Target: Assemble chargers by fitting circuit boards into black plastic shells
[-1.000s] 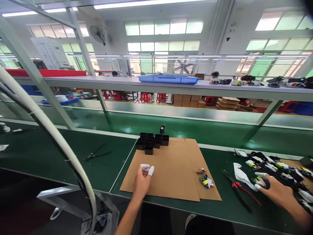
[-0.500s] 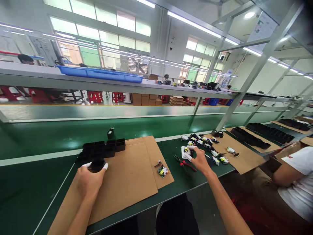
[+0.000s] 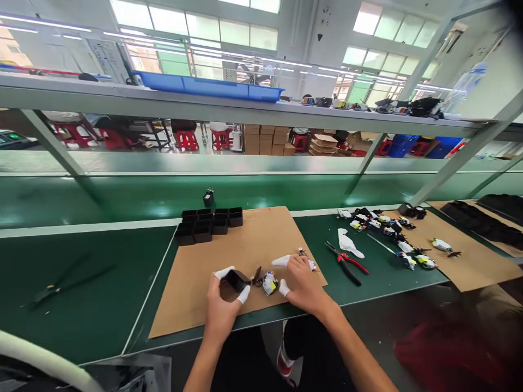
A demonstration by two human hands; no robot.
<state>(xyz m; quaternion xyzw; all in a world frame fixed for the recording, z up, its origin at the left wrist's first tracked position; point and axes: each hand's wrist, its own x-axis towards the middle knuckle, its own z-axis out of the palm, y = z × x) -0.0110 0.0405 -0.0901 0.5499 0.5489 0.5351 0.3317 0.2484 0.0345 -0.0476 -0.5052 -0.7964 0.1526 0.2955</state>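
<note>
My left hand (image 3: 222, 307), with white finger covers, grips a black open-topped box (image 3: 236, 280) between thumb and fingers above the cardboard. The box is tilted, its opening toward me. Just right of it is a small circuit board (image 3: 269, 283) with white and yellow parts; a dark piece (image 3: 256, 276) on its left side reaches the box's edge. Beside the board my right hand (image 3: 301, 280) is open, thumb and forefinger apart with a gap to the board. Another circuit board (image 3: 312, 265) lies partly hidden behind the right hand.
Rows of black boxes (image 3: 203, 227) stand on the cardboard sheet (image 3: 261, 234). To the right lie a white cloth-like piece (image 3: 348, 243), red-handled pliers (image 3: 347, 263) and a cluster of boards (image 3: 379, 223). Other pliers (image 3: 53, 288) lie left. A shelf (image 3: 204, 106) crosses ahead.
My left hand has brought a black box from the rows to the front of the cardboard. My right hand has moved left from the white piece, and a board is now beside the box.
</note>
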